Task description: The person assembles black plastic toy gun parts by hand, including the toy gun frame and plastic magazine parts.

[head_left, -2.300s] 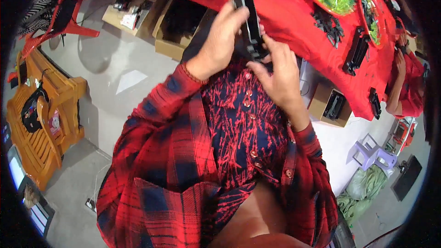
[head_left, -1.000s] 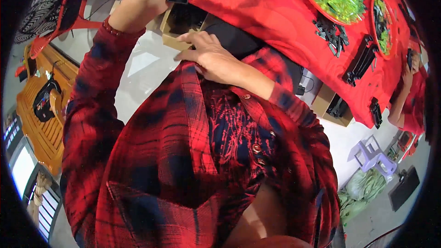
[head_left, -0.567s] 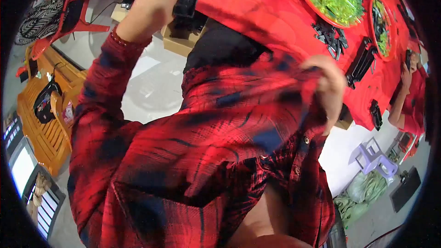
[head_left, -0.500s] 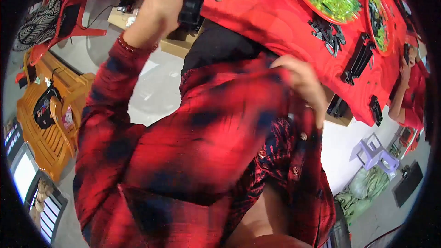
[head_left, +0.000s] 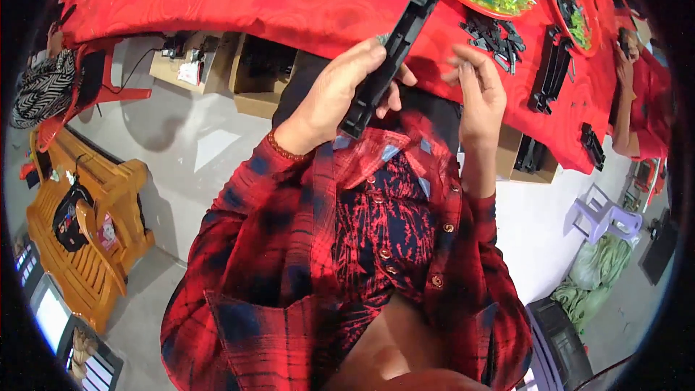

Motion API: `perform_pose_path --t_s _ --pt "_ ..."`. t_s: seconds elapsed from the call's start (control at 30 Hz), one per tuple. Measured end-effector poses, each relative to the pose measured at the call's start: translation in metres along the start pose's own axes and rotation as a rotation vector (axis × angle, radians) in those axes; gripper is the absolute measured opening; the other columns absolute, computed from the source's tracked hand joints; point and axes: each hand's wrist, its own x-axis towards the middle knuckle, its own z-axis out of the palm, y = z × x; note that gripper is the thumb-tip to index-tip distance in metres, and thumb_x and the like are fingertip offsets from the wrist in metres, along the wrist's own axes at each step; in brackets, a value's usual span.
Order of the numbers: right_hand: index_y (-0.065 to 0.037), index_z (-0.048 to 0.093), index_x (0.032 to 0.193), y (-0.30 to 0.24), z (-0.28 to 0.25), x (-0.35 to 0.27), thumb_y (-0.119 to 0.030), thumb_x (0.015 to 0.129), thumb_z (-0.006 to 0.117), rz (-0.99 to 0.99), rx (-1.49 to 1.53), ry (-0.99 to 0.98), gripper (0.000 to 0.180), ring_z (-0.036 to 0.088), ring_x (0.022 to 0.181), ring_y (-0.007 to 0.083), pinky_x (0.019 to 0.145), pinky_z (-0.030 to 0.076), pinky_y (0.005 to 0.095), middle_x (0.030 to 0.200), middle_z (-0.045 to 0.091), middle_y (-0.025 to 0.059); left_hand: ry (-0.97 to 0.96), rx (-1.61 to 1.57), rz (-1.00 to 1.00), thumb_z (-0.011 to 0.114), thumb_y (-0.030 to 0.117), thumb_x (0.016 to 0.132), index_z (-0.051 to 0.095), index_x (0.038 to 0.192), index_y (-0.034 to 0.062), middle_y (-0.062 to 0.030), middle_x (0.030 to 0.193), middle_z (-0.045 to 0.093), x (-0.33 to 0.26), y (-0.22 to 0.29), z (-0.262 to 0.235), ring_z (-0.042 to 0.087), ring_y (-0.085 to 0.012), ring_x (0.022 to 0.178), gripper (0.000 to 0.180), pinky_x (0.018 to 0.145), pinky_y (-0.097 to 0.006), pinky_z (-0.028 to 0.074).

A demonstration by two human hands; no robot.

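My left hand [head_left: 329, 94] grips a long, narrow black plastic housing [head_left: 391, 58], thumb on one side and fingertips coming round the other. The housing slants over my lap at the near edge of the red table, its hollow channel side showing. To its right, my right hand [head_left: 479, 94] is raised with the fingers loosely bent and apart; nothing shows in it. Just beyond that hand, small black-and-grey plastic pieces [head_left: 496, 40] lie in a heap on the red cloth. A red-rimmed tray [head_left: 463, 6] of clear yellow-green pieces stands behind them.
On the right are another black housing [head_left: 552, 72], a smaller black part [head_left: 592, 146] and a second red-rimmed tray [head_left: 557, 11]. A co-worker in red [head_left: 648, 112] sits at the far right. Cardboard boxes [head_left: 257, 103] stand under the table; a wooden chair [head_left: 79, 239] is at left.
My left hand has come down and right with the black housing. My right hand has left my shirt and risen toward the table edge. The view has shifted too.
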Motion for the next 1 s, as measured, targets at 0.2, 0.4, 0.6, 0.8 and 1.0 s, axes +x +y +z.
perform_pose_path --t_s 0.2,0.4,0.6,0.8,1.0 --pt "0.000 0.046 0.142 -0.018 0.036 0.012 -0.038 0.108 0.039 -0.071 -0.013 0.113 0.052 0.059 0.100 0.0124 0.086 0.046 0.0267 0.112 0.064 0.0101 -0.011 0.095 -0.062 0.037 0.035 0.106 0.045 0.138 0.0016 -0.0145 0.107 0.067 -0.015 -0.018 0.006 0.063 -0.0131 0.072 0.047 0.060 -0.022 0.050" --pt "0.000 0.051 0.135 -0.022 0.051 0.015 -0.033 0.107 0.043 -0.116 -0.017 0.101 0.045 0.059 0.086 0.0120 0.082 0.048 0.0268 0.104 0.064 0.0086 -0.031 0.223 -0.043 0.042 0.036 0.106 0.044 0.139 0.0035 -0.0098 0.103 0.067 -0.021 -0.027 0.012 0.063 -0.0113 0.070 0.046 0.058 -0.021 0.049" --pt "-0.002 0.059 0.124 -0.019 0.057 0.018 -0.029 0.107 0.047 -0.203 -0.181 0.041 0.034 0.057 0.089 0.0104 0.082 0.046 0.0254 0.095 0.063 0.0048 0.133 0.728 0.153 0.048 0.021 0.104 0.055 0.118 0.0012 -0.0013 0.081 0.055 -0.022 -0.034 0.003 0.049 -0.0095 0.067 0.026 0.061 -0.026 0.043" --pt "0.002 0.058 0.117 -0.021 0.063 0.017 -0.024 0.106 0.048 -0.225 -0.196 -0.023 0.031 0.058 0.088 0.0143 0.081 0.047 0.0279 0.093 0.062 0.0074 0.286 0.807 0.186 0.052 0.017 0.099 0.055 0.098 -0.0022 -0.0139 0.062 0.050 -0.025 -0.038 0.005 0.050 -0.0204 0.055 0.020 0.055 -0.037 0.041" --pt "0.000 0.060 0.113 -0.018 0.062 0.017 -0.023 0.106 0.049 -0.248 -0.209 -0.027 0.027 0.056 0.087 0.0129 0.079 0.047 0.0272 0.094 0.061 0.0051 0.268 0.684 0.144 0.056 0.019 0.099 0.055 0.093 -0.0011 -0.0092 0.069 0.057 -0.024 -0.044 -0.002 0.052 -0.0128 0.062 0.021 0.057 -0.033 0.043"
